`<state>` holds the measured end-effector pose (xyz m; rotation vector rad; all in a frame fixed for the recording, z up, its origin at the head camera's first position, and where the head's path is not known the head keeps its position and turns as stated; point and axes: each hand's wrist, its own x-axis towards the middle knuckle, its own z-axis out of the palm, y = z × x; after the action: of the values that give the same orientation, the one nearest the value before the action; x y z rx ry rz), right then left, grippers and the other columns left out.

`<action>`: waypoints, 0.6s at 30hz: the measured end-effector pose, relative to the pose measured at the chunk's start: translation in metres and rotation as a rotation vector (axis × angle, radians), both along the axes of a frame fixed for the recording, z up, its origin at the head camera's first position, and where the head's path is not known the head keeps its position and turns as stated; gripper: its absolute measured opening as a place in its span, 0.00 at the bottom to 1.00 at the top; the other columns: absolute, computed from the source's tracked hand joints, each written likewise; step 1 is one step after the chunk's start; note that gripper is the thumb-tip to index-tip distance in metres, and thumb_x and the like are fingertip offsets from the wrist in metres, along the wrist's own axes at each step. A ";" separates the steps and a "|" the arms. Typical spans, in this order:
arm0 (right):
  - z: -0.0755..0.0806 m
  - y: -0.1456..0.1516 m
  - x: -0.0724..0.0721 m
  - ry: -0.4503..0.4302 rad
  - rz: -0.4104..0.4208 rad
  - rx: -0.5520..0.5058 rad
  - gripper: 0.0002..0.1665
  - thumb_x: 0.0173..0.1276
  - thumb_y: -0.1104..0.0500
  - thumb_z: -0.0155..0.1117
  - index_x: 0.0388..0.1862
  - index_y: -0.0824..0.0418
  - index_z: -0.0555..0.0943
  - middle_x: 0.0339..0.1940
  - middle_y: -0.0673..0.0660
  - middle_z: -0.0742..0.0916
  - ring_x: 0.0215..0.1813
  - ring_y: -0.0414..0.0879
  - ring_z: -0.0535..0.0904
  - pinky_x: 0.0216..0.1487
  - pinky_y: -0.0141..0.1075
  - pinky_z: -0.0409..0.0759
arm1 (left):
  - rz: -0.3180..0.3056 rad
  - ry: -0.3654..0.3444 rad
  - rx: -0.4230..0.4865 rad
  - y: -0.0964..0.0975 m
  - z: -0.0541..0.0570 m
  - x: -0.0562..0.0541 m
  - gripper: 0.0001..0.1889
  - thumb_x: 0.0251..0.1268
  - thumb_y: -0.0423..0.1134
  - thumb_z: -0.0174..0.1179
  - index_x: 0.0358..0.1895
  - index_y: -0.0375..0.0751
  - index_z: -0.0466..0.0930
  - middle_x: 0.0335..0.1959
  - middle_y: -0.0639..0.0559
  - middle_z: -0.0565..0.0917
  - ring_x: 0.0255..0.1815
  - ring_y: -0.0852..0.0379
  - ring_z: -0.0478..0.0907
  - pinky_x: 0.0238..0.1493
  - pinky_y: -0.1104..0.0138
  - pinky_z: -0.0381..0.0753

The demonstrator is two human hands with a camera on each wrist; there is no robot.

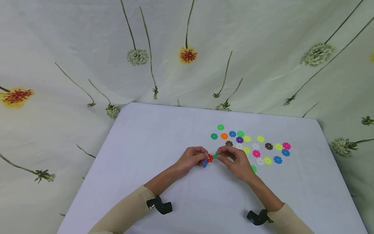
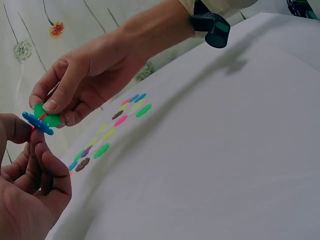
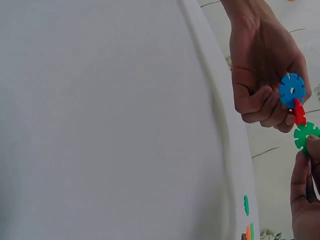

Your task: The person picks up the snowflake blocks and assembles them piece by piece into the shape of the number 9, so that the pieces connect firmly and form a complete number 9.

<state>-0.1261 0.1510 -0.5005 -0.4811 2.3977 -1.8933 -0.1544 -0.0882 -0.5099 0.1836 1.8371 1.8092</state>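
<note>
Over the table my left hand (image 1: 188, 161) pinches a small joined piece of notched plastic discs, one red disc (image 1: 210, 158) and one blue disc (image 3: 286, 91). My right hand (image 1: 238, 164) pinches a green notched disc (image 3: 304, 135) between thumb and fingertips. The green disc meets the red one edge to edge. In the right wrist view, blue, red and green run in a line, the red turned crosswise. The left wrist view has the blue disc (image 2: 37, 123) in front of the green; how deep the slots sit together cannot be seen.
Several loose notched discs lie flat beyond and right of the hands, among them an orange disc (image 1: 224, 136), a purple disc (image 1: 239, 139) and a pink disc (image 1: 286, 146). One green disc (image 1: 254, 168) lies beside the right wrist. A flower-print cloth (image 1: 163, 65) hangs behind the white table (image 1: 146, 130).
</note>
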 end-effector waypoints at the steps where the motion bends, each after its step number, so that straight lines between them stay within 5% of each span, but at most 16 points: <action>1: -0.001 -0.001 0.001 -0.004 0.001 -0.021 0.08 0.73 0.67 0.72 0.49 0.61 0.87 0.46 0.62 0.89 0.48 0.40 0.85 0.59 0.26 0.85 | -0.005 -0.003 0.003 0.000 -0.001 0.000 0.10 0.79 0.40 0.61 0.49 0.34 0.82 0.31 0.58 0.86 0.32 0.59 0.79 0.42 0.72 0.83; 9: 0.002 0.001 0.006 0.103 -0.034 0.053 0.10 0.71 0.67 0.74 0.47 0.55 0.90 0.43 0.54 0.92 0.47 0.40 0.87 0.57 0.29 0.87 | -0.070 0.086 -0.049 0.000 0.010 0.000 0.11 0.79 0.39 0.61 0.51 0.33 0.83 0.32 0.57 0.85 0.34 0.58 0.78 0.42 0.71 0.82; 18: 0.003 -0.001 0.005 0.217 -0.011 0.070 0.12 0.68 0.69 0.76 0.47 0.55 0.91 0.42 0.53 0.93 0.43 0.39 0.89 0.50 0.27 0.88 | -0.075 0.068 -0.051 0.000 0.019 0.002 0.12 0.80 0.38 0.62 0.54 0.32 0.83 0.36 0.57 0.88 0.36 0.59 0.82 0.44 0.71 0.85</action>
<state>-0.1211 0.1500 -0.4971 -0.7039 2.5937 -1.8404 -0.1520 -0.0877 -0.4910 0.2939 1.8953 1.7226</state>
